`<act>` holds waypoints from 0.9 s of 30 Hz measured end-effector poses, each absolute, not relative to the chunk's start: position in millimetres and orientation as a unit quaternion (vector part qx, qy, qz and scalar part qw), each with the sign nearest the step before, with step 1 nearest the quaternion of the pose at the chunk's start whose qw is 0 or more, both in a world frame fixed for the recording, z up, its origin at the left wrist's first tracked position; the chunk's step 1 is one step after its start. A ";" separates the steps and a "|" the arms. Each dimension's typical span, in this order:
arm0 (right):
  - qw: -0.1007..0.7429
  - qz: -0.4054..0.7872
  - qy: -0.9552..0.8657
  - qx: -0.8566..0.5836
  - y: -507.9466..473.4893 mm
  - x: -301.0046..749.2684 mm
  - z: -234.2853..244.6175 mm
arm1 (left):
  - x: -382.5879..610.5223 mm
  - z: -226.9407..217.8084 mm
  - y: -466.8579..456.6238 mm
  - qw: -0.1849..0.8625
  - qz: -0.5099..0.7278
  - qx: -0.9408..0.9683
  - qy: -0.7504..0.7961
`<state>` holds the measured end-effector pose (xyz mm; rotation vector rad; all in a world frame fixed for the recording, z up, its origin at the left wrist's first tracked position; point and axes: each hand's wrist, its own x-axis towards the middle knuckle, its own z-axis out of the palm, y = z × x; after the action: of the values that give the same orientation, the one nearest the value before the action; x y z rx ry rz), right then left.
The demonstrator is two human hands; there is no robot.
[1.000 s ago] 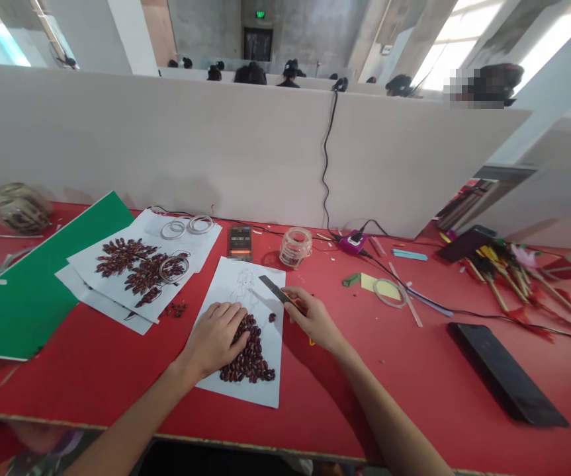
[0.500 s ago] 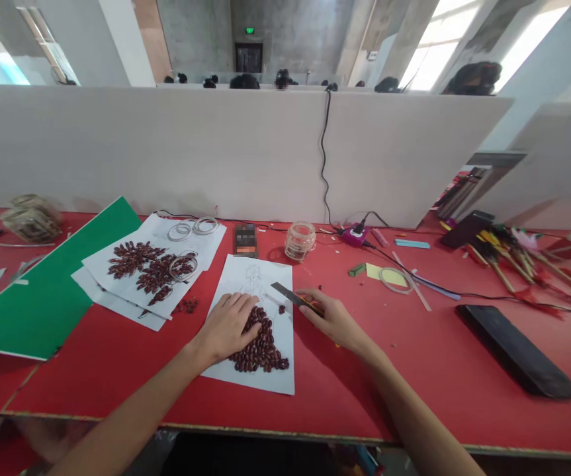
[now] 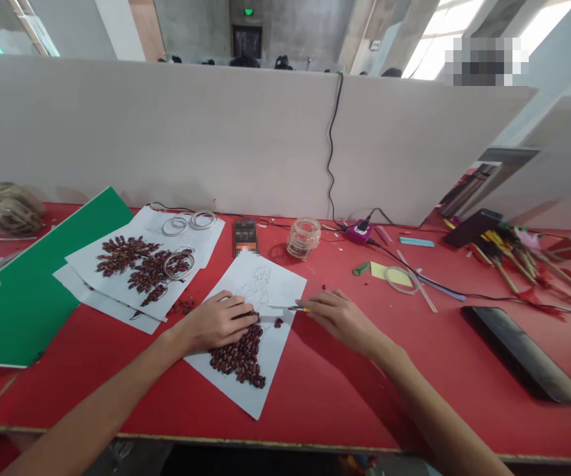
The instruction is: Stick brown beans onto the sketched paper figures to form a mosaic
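Note:
A white sheet (image 3: pixel 270 284) with a pencil figure drawing lies on the red table (image 3: pixel 345 390), turned at an angle. Dark brown seeds (image 3: pixel 238 357) cover the figure's lower part. My left hand (image 3: pixel 218 320) rests flat on the seeds, fingers together and stretched out. My right hand (image 3: pixel 337 316) lies at the sheet's right edge, closed on a thin tool (image 3: pixel 290 308) with a yellow handle and a metal tip that points left onto the sheet. One loose seed (image 3: pixel 278 322) lies just below the tip.
Further sheets with seed pictures (image 3: pixel 139 264) and clear tape rings (image 3: pixel 188 223) lie left, beside a green board (image 3: pixel 32 291). A small glass jar (image 3: pixel 304 238), a cable with a purple plug (image 3: pixel 359 233), a black slab (image 3: pixel 526 360), and craft sticks (image 3: pixel 508 264) lie right.
The sheet has turned so its lower end points right. My right hand lowered the tool from raised to nearly flat on the sheet. My left hand stayed on the seeds.

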<state>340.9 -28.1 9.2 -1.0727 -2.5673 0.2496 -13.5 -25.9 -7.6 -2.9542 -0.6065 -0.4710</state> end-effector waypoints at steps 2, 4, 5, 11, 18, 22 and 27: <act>0.157 0.036 -0.923 -0.349 -26.4 337.2 4.5 | -17.5 -9.8 -25.0 0.034 -0.171 -0.963 -0.207; 0.144 -0.001 -0.932 -0.333 -26.5 332.8 1.8 | -19.0 -11.7 -26.4 0.020 -0.188 -0.957 -0.218; 0.138 -0.015 -0.935 -0.327 -26.9 330.8 1.2 | -19.2 -12.4 -27.5 0.015 -0.196 -0.955 -0.221; 0.116 -0.049 -0.943 -0.307 -27.2 326.7 0.4 | -17.7 -13.9 -29.6 -0.005 -0.212 -0.950 -0.230; 0.118 -0.061 -0.938 -0.319 -27.1 326.0 -4.5 | -17.1 -13.0 -29.9 -0.014 -0.209 -0.949 -0.235; 0.116 -0.059 -0.936 -0.327 -27.3 326.0 -6.0 | -17.1 -10.6 -30.5 -0.025 -0.196 -0.952 -0.235; 0.116 -0.058 -0.935 -0.331 -27.3 326.6 -6.1 | -16.9 -9.9 -29.9 -0.028 -0.193 -0.952 -0.235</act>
<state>326.6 -27.3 -6.1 -0.9701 -2.7364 -0.1695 -16.9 -29.9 -9.9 -3.0464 -0.7532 -0.6184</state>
